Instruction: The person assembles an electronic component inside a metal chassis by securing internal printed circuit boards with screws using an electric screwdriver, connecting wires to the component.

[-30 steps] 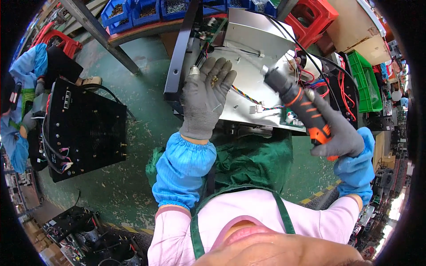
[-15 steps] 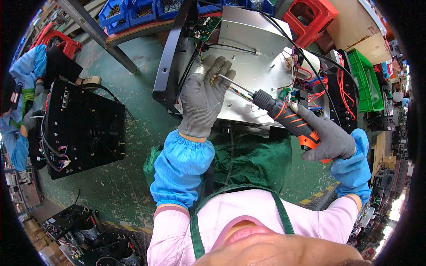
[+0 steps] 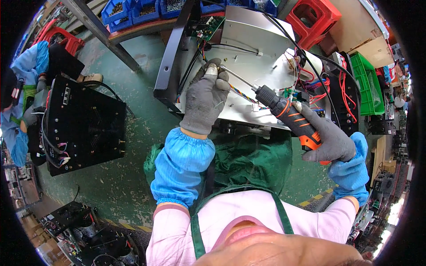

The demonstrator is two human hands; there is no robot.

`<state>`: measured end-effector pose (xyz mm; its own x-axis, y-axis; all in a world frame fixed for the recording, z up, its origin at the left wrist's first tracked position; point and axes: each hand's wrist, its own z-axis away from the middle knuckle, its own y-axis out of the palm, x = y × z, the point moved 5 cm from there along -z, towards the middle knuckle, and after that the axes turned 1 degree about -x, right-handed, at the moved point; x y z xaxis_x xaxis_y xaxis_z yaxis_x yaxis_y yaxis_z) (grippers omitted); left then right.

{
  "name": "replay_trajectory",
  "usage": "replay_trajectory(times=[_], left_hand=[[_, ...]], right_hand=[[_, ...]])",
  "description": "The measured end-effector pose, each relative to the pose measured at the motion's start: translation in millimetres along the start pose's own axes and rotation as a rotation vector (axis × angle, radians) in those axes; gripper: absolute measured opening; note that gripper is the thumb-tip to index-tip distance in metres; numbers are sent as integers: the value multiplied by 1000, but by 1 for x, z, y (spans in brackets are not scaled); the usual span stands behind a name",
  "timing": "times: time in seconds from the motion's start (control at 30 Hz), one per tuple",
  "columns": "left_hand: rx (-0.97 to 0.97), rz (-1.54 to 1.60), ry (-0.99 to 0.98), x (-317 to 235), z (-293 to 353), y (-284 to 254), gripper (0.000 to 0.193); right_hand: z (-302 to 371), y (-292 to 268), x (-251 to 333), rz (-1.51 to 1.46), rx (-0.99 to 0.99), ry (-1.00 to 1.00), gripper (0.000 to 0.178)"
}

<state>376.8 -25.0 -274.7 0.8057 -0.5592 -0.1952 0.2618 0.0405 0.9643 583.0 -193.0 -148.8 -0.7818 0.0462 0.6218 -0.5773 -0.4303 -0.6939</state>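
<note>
My right hand [image 3: 330, 137], in a grey glove, wraps round a black and orange cordless screwdriver [image 3: 290, 117]. Its long bit points up and left, the tip close to the fingers of my left hand [image 3: 206, 91]. That hand, gloved too, is closed, thumb pressed to curled fingers; the small brass-coloured pieces seen in it earlier are now hidden. Both hands are over an open metal chassis [image 3: 248, 66] with a dark side panel [image 3: 173, 57]. Inside are a green circuit board [image 3: 208, 29], a twisted multicoloured cable [image 3: 239, 91] and red wires [image 3: 319, 95].
Blue bins [image 3: 144, 11] of small fasteners line the bench at the back. A red stool [image 3: 313, 20] and a green crate [image 3: 367, 84] stand to the right. On the left, a co-worker's blue sleeve [image 3: 29, 62] is beside a black cabinet [image 3: 88, 128].
My left hand has gone from open palm, with small brass-coloured pieces on it, to closed with the thumb over the fingers. The screwdriver has barely moved.
</note>
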Motion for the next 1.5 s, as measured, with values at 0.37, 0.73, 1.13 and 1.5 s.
replay_trajectory(times=[0.37,0.73,1.13,1.5], left_hand=[[-55,-301,257,-9,3,4,27],[-130,-795,396,-22,6,14,34],[-100,-865,349,-29,2,29,27],[-284,-751,317,-29,-13,32,28]], right_hand=[[-3,2,10,-4,-3,-75,110],[-3,2,15,166,-48,-54,100],[-3,1,24,147,-35,-22,103],[-41,-34,15,-115,181,92,117]])
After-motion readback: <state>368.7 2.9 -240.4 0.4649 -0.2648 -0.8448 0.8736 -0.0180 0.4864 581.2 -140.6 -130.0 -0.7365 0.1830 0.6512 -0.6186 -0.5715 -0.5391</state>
